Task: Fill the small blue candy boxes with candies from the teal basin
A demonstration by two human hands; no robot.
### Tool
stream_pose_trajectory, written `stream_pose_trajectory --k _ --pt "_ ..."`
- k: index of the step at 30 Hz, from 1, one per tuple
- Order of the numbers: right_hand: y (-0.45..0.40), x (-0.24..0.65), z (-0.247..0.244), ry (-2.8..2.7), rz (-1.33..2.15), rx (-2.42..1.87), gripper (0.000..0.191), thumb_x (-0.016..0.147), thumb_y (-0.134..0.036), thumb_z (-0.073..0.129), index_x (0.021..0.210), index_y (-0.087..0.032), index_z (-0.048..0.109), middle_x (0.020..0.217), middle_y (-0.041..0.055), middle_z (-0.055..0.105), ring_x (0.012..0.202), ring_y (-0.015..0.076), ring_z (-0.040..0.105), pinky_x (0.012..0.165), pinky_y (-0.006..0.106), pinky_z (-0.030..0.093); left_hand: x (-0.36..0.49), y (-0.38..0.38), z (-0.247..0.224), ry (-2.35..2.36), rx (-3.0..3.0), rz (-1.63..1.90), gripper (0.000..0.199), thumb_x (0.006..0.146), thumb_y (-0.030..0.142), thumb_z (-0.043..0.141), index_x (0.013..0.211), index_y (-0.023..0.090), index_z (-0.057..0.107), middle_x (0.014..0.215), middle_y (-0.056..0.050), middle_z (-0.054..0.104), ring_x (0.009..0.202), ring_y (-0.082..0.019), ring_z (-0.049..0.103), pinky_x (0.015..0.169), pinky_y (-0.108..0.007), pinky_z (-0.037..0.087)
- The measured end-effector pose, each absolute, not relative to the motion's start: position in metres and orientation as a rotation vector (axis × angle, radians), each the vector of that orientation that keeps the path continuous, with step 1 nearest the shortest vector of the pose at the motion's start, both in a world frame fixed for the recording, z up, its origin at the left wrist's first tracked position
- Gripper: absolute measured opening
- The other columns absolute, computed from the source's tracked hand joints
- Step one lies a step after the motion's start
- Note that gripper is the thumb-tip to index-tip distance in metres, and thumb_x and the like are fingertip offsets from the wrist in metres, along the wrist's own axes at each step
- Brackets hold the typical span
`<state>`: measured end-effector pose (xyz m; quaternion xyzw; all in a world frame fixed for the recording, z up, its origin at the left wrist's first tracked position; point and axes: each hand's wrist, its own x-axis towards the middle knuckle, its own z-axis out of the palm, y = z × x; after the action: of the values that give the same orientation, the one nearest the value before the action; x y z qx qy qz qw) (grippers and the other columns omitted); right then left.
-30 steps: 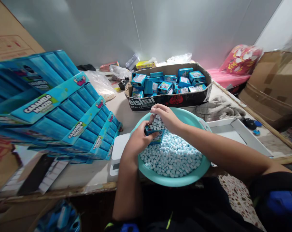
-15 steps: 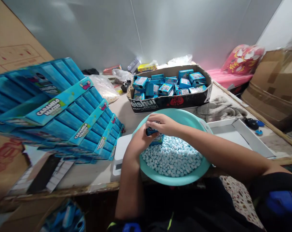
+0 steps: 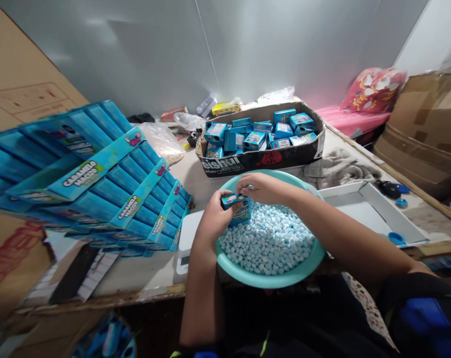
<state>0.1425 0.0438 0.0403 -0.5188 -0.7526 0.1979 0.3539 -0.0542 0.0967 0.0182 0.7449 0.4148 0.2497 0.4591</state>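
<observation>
My left hand (image 3: pixel 217 215) is wrapped round a small blue candy box (image 3: pixel 241 215), held upright over a turquoise basin (image 3: pixel 272 281). The box's printed front faces me. Small pale-blue candies (image 3: pixel 268 243) fill much of the basin, and the box's lower end is close to them. My right hand (image 3: pixel 260 189) is at the box's top right corner, thumb and fingers pinched together. Whether a flap or something else is between those fingertips is hidden.
Stacked blue display trays (image 3: pixel 126 209) of boxes lean at the left. A white scale (image 3: pixel 190 236) stands beside the basin. Behind it is a black carton (image 3: pixel 236 166) of loose candy boxes. To the right are a white tray (image 3: pixel 354 211), a grey cloth (image 3: pixel 339 166) and a large cardboard box (image 3: pixel 422 134).
My right hand has drawn back a little from across the box's top to its right corner, uncovering the printed top. A blue round thing now shows in the white tray.
</observation>
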Motion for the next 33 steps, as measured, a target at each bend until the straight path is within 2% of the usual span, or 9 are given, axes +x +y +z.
stream_pose_trajectory --k 7,16,24,27,30,33 --pt "0.045 0.143 0.035 -1.911 0.553 -1.346 0.030 0.079 0.001 0.055 0.092 -0.018 0.073 0.090 0.0028 0.067 0.082 0.0165 0.056 0.074 0.027 0.040 -0.055 0.093 0.021 0.960 1.908 0.564 0.048 0.076 0.042 0.079 0.114 0.020 0.060 0.106 -0.006 0.070 0.101 -0.026 0.067 0.088 -0.038 0.054" --pt "0.044 0.146 0.031 -1.881 0.554 -1.309 0.033 0.073 -0.001 0.053 0.094 -0.019 0.070 0.088 0.0014 0.069 0.081 0.0169 0.058 0.073 0.027 0.044 -0.057 0.095 0.018 0.981 1.896 0.596 0.047 0.075 0.043 0.079 0.112 0.021 0.061 0.102 -0.007 0.070 0.096 -0.027 0.067 0.083 -0.041 0.057" --pt "0.043 0.143 0.032 -1.845 0.599 -1.215 0.033 0.076 -0.003 0.053 0.097 -0.021 0.070 0.091 0.0026 0.069 0.084 0.0185 0.062 0.077 0.030 0.050 -0.058 0.099 0.014 0.943 1.928 0.590 0.047 0.076 0.045 0.078 0.112 0.021 0.060 0.103 -0.006 0.070 0.094 -0.025 0.067 0.082 -0.037 0.056" --pt "0.042 0.142 0.036 -1.817 0.545 -1.220 0.028 0.082 -0.007 0.054 0.101 -0.019 0.069 0.100 0.0065 0.069 0.096 0.0208 0.064 0.087 0.034 0.051 -0.058 0.099 0.014 0.970 1.935 0.605 0.046 0.076 0.044 0.078 0.112 0.021 0.060 0.103 -0.006 0.068 0.095 -0.025 0.067 0.081 -0.037 0.055" --pt "0.042 0.142 0.035 -1.814 0.533 -1.298 0.035 0.080 -0.002 0.050 0.105 -0.018 0.069 0.111 0.0089 0.068 0.108 0.0222 0.062 0.095 0.036 0.048 -0.058 0.098 0.014 0.968 1.947 0.622 0.045 0.077 0.043 0.077 0.112 0.021 0.059 0.103 -0.006 0.068 0.095 -0.024 0.066 0.081 -0.036 0.054" --pt "0.046 0.145 0.027 -1.820 0.575 -1.422 0.040 0.078 0.001 0.047 0.103 -0.020 0.070 0.108 0.0073 0.070 0.101 0.0234 0.063 0.087 0.035 0.048 -0.059 0.097 0.014 0.943 1.957 0.638 0.045 0.078 0.043 0.077 0.112 0.021 0.058 0.104 -0.006 0.068 0.097 -0.024 0.066 0.084 -0.036 0.054"
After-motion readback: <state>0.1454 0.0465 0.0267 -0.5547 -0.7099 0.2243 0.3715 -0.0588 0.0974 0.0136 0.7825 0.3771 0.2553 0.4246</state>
